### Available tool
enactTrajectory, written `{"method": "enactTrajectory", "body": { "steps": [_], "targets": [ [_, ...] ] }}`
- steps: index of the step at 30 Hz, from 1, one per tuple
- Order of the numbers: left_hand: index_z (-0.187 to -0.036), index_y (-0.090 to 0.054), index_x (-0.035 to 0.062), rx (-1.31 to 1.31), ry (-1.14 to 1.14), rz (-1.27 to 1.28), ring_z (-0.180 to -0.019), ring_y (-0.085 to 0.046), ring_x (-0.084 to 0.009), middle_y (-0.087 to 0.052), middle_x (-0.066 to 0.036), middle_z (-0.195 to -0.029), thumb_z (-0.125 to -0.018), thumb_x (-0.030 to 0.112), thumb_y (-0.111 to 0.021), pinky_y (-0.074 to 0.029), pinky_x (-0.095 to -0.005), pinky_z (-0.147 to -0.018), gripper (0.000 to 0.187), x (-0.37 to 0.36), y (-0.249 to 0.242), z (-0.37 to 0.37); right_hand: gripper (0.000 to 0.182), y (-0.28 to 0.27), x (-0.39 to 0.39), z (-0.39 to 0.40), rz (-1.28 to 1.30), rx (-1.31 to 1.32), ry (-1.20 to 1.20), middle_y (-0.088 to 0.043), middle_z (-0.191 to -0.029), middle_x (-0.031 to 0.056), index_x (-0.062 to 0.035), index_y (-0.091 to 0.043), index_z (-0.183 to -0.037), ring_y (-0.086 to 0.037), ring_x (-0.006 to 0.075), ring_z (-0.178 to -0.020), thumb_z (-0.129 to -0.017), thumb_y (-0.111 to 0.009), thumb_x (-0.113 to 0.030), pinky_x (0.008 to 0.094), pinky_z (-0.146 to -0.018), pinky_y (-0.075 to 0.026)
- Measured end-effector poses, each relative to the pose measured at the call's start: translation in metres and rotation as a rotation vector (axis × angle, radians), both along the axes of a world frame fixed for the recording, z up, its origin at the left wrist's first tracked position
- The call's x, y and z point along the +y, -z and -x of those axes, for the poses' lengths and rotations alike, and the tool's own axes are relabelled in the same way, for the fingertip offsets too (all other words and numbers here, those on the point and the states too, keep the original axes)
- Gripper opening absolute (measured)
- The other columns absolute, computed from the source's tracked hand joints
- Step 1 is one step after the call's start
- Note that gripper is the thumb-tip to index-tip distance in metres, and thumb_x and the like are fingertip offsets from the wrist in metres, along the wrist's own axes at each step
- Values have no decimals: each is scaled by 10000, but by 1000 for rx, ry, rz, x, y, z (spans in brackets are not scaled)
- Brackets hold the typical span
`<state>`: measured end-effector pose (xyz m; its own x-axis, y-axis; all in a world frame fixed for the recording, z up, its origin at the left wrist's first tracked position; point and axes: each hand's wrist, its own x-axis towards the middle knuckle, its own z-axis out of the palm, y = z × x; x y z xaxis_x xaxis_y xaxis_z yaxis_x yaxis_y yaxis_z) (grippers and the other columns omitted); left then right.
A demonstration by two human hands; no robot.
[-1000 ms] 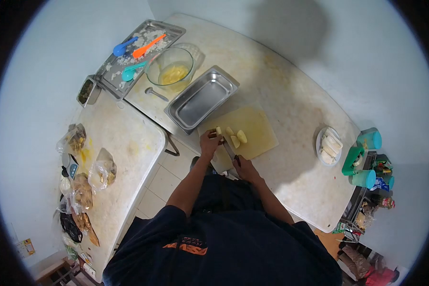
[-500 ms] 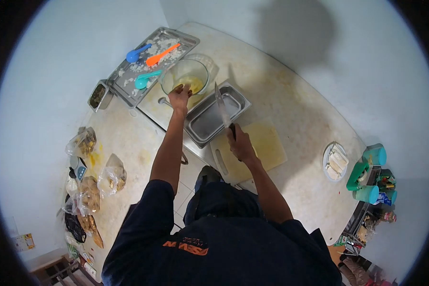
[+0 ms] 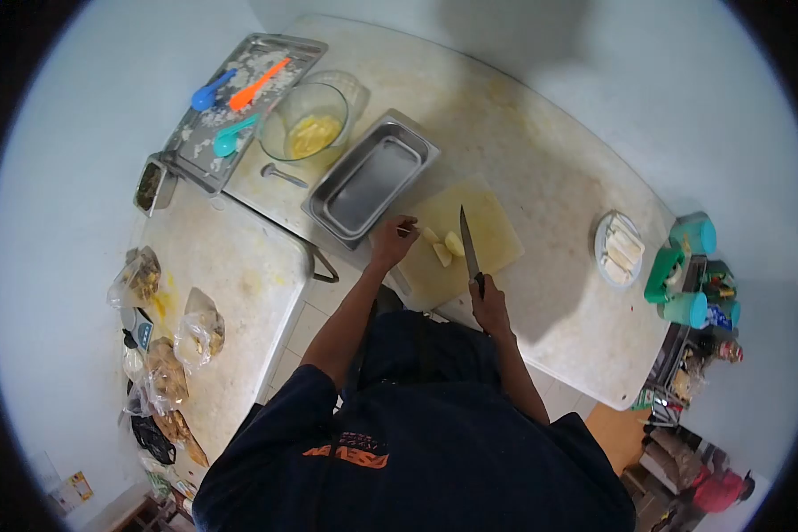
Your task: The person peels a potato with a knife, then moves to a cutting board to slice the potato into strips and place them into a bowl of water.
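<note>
My right hand (image 3: 490,308) is wrapped round the black handle of a knife (image 3: 470,244), whose blade points up and away over the cutting board (image 3: 496,208). Pale yellow pieces (image 3: 443,250) lie on the board just left of the blade. Beside them, at the board's left edge, my left hand (image 3: 394,239) has its fingers bent together; whatever they hold is too small to name. An empty steel pan (image 3: 368,182) stands just beyond my left hand. Farther back is a glass bowl (image 3: 306,121) with yellow slices in it.
A metal tray (image 3: 186,146) with white bits and blue, orange and teal scoops lies at the back left. A metal spoon (image 3: 284,176) lies near the bowl. Bags (image 3: 199,330) line the left table. On the right are a plate (image 3: 618,250) of white pieces and teal-lidded containers (image 3: 696,233).
My left hand has moved from the glass bowl back to the cutting board. The knife has come down from above the pan to over the board, and the yellow pieces now show.
</note>
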<state>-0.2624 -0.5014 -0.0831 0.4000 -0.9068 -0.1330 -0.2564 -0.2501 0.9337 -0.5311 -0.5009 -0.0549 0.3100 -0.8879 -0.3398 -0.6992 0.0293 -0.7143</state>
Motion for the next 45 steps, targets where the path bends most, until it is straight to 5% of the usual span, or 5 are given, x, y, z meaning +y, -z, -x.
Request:
{"method": "enactTrajectory", "body": {
  "steps": [8,20,32,38,45],
  "targets": [
    [-1129,-627,47,-456,213,128,-1041,-530,-335,-538,-155,-1150,-730,69,-693,-476,-399,-901,405,10,18,44,325,-24,12,25,-27,80,12,-604,-739,281,-17,-502,-1002,-607,475,-735,-955,-538,-336,517,-620,-441],
    [-1042,-664,41,-657,409,-109,-1133,-487,-334,-560,-144,-1138,-763,165,-693,-453,-425,-928,307,13,13,70,335,-18,22,42,-81,165,-186,-614,-745,276,-24,-501,-1014,-597,481,-720,-948,-537,-350,532,-650,-457],
    [-734,-709,-5,-289,-35,-415,-719,-678,-371,-689,-199,-787,-830,401,-662,-529,-466,-701,420,55,40,50,341,-7,17,26,-74,146,-306,-616,-783,300,-38,-463,-1084,-609,494,-780,-968,-495,-357,578,-670,-463],
    [-894,-681,-33,111,-284,-343,-716,-679,-347,-684,-208,-790,-784,287,-727,-534,-423,-702,341,65,0,63,335,4,21,8,8,223,-481,-633,-837,279,-41,-423,-1113,-635,456,-774,-985,-436,-350,556,-678,-498],
    [-940,-666,-3,-350,-144,-171,-796,-670,-329,-684,-180,-836,-747,187,-724,-519,-422,-745,277,56,17,70,329,-1,18,3,78,365,-529,-647,-834,233,-43,-432,-1101,-655,425,-755,-982,-427,-350,531,-665,-531]
  ]
}}
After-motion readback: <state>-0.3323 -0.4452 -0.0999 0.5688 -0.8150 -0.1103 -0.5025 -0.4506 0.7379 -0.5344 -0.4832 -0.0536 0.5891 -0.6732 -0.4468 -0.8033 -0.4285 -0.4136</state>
